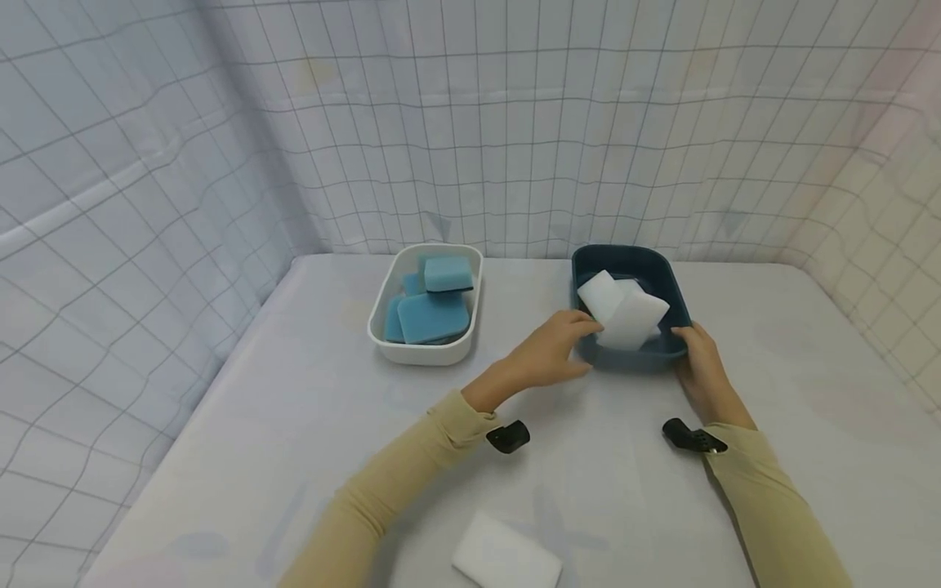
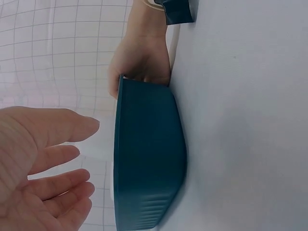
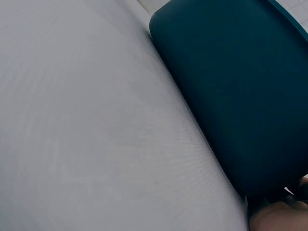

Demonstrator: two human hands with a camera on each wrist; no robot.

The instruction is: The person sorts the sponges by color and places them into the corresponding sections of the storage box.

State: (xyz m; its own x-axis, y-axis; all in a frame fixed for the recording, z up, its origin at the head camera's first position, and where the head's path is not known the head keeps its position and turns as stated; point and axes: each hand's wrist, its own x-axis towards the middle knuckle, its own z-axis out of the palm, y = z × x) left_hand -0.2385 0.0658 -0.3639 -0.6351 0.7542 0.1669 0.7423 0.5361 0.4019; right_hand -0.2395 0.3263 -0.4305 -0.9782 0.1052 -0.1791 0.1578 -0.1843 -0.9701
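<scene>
My right hand (image 1: pixel 707 371) grips the near right corner of a dark teal plastic bin (image 1: pixel 667 282), thumb over the rim. In the left wrist view, that hand (image 2: pixel 142 60) is at the end of the bin (image 2: pixel 147 154). White sponges (image 1: pixel 634 318) lie in a loose heap inside. Beside the bin's near left side is my left hand (image 1: pixel 551 351), fingers apart and slightly bent. Nothing shows between the thumb and fingers of the left hand (image 2: pixel 48 168) in the left wrist view. The right wrist view shows mostly the bin's outer wall (image 3: pixel 240 86).
A white bin (image 1: pixel 373 322) with several blue sponges (image 1: pixel 434 317) stands left of the teal one. One white sponge (image 1: pixel 507 555) lies flat at the table's near edge. Grid-patterned curtains (image 1: pixel 515 122) hang behind and at both sides of the white-covered table (image 1: pixel 294 392).
</scene>
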